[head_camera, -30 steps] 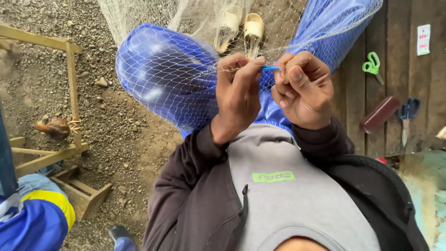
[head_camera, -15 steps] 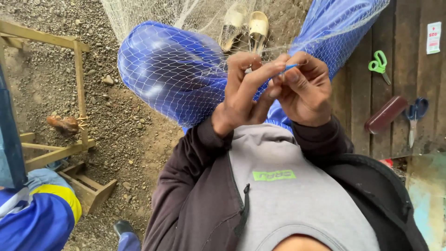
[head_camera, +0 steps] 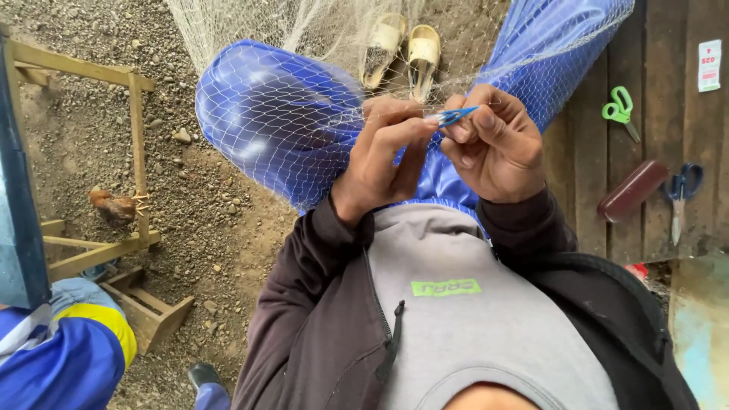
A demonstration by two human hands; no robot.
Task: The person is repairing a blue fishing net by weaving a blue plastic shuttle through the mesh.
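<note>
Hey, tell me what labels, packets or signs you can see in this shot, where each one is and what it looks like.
Small packet or sticker: lies on the dark wooden boards at the far right, beyond the green scissors; upright rectangle, white with red and dark print.
Chest label: on the grey top of the person, below both hands; flat rectangle, bright green with darker print.
No screens or signs show.
</note>
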